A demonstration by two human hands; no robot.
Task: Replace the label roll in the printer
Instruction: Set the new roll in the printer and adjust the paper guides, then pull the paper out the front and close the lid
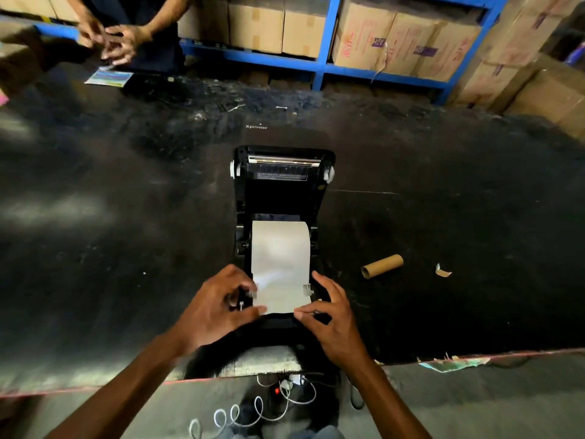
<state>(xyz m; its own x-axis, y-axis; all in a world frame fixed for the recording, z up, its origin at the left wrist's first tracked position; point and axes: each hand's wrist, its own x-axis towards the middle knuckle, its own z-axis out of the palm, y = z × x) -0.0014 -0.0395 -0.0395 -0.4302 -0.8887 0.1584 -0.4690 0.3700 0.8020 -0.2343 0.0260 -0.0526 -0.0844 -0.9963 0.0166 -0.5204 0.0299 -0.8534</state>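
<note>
Nearest: white coiled cables (pixel 253 410) hang below table edge (pixel 95 380), under both forearms. L hand (pixel 218 307) sits at the near-left corner of the printer (pixel 281 198), fingers curled, thumb and forefinger pinching the left edge of the paper strip (pixel 281 289); a bit blurred, so grip detail unclear. R hand (pixel 332 315) at near-right corner, fingers spread partly open, thumb and forefinger tip touching the paper's near-right corner. Can't tell if it truly grips or just presses.

Label roll (pixel 280 245) sits in the printer's open bay, long axis running left-right across the printer; paper feeds off it toward the person, flat over the front, between two small white guides (pixel 306 289).

Printer lid is hinged up and away, inside facing camera, metal bar near its top. Printer's long axis runs near-far.

To the R on the black table: empty cardboard core (pixel 382 266), lying on its side, angled slightly, and a torn paper scrap (pixel 442 271) beyond it.

Far: another person's hands (pixel 110 38), clasped together, a colourful card (pixel 109 77) just below them; blue racking (pixel 323 42) w/ cardboard boxes (pixel 408 42).
</note>
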